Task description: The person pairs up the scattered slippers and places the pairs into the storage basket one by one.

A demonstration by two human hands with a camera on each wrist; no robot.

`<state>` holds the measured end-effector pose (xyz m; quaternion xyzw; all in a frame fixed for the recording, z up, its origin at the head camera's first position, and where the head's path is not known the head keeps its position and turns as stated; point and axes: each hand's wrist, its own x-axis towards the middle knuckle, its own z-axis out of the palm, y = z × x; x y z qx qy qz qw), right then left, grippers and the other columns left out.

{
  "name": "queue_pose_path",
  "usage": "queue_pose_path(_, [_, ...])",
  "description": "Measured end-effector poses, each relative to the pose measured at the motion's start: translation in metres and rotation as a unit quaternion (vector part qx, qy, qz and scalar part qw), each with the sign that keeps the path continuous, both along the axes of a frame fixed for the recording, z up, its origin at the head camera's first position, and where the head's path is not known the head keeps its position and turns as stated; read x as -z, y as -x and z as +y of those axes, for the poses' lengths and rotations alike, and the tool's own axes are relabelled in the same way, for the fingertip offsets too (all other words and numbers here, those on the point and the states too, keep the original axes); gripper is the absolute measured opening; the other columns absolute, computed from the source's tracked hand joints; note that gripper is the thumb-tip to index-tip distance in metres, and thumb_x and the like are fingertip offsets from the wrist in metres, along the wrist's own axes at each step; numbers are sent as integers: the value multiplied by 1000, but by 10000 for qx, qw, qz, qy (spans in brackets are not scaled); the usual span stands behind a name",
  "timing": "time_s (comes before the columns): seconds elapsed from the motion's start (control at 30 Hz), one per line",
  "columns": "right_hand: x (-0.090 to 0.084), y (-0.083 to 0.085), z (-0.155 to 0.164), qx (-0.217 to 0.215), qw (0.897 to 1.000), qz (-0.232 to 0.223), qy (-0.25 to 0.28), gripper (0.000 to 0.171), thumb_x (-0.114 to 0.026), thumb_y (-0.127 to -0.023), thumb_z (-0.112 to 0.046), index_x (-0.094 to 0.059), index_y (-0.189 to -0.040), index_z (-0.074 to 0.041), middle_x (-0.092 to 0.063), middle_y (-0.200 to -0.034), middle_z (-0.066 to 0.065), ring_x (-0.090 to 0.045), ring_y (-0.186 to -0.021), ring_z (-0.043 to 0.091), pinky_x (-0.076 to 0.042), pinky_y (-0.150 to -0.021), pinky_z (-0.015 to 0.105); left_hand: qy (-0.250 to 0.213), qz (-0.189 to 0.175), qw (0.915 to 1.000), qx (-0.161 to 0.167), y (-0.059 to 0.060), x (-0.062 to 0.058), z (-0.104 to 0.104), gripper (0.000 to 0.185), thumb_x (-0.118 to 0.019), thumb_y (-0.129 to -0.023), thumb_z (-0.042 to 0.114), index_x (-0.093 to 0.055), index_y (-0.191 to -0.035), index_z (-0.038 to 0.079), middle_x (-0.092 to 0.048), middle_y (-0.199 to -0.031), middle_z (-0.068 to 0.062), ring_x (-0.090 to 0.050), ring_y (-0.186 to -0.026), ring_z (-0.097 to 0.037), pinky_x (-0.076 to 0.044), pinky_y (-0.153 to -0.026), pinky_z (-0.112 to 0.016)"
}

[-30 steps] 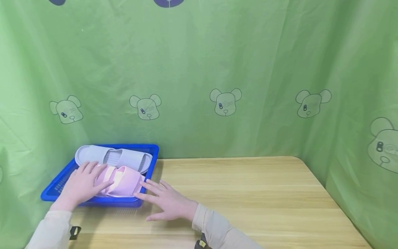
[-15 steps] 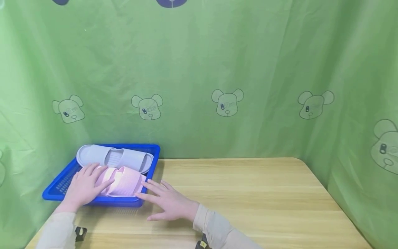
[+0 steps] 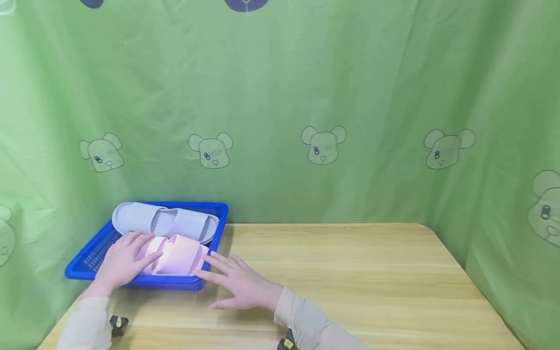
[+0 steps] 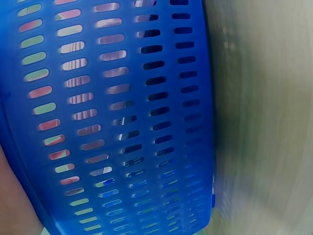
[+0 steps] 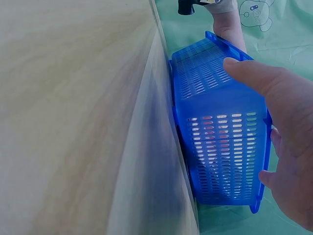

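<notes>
A blue slotted tray (image 3: 89, 257) sits at the table's left end against the green curtain. It holds a grey slipper (image 3: 166, 221) at the back and a pink slipper (image 3: 181, 255) at the front. My left hand (image 3: 122, 260) lies flat on the pink slipper's left part with its fingers stretched out. My right hand (image 3: 238, 282) rests on the table, and its straight fingertips touch the tray's front right corner by the pink slipper's end. The right wrist view shows the tray's wall (image 5: 220, 142) with my fingers (image 5: 274, 88) spread beside it. The tray's slotted wall (image 4: 122, 122) fills the left wrist view.
The wooden table (image 3: 350, 272) stretches to the right of the tray. A green curtain (image 3: 306, 97) printed with bear heads closes in the back, left and right sides. Beige sleeves cover both forearms.
The view has drifted slightly, so everything sits a little further right in the frame. Both hands, the tray and the slippers keep their places.
</notes>
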<state>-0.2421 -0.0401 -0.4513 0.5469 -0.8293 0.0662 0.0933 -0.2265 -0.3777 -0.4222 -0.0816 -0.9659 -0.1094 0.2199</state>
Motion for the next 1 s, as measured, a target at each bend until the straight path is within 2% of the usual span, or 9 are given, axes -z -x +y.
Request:
queue_pose_path(0.17, [0, 1, 1, -2, 10000, -56, 25, 85, -53, -90, -61, -6, -156, -37, 1, -165, 1, -7, -153, 25, -18, -120, 56, -105, -361, 9992, -93, 1, -3, 1, 62, -63, -88, 52, -60, -130, 6, -54, -134, -25, -46, -122, -52, -38, -94, -70])
queue_pose_path(0.33, [0, 1, 2, 23, 9999, -133, 44, 85, -56, -89, -59, -7, -156, -38, -5, -166, 4, -8, -153, 25, -19, -119, 56, -202, -830, 9960, -243, 1, -3, 2, 66, -59, -89, 57, -57, -134, 8, -52, -138, -23, -43, -124, -53, -38, -92, -74])
queue_pose_path(0.5, [-1, -1, 1, 37, 9999, -158, 20, 85, -56, -90, -59, -7, -156, -38, -6, -166, 4, -8, -153, 24, -19, -120, 56, -300, -1125, 9927, -313, 1, -4, 2, 65, -59, -88, 58, -58, -133, 10, -52, -139, -24, -43, -125, -54, -38, -90, -77])
queue_pose_path(1.0, [1, 1, 0, 30, 9998, -188, 64, 85, -57, -90, -59, -9, -156, -37, -6, -166, 4, -5, -154, 24, -19, -120, 56, -219, -1394, 9892, -382, 3, -4, 2, 68, -57, -88, 61, -57, -135, 12, -49, -142, -24, -43, -126, -56, -37, -88, -79])
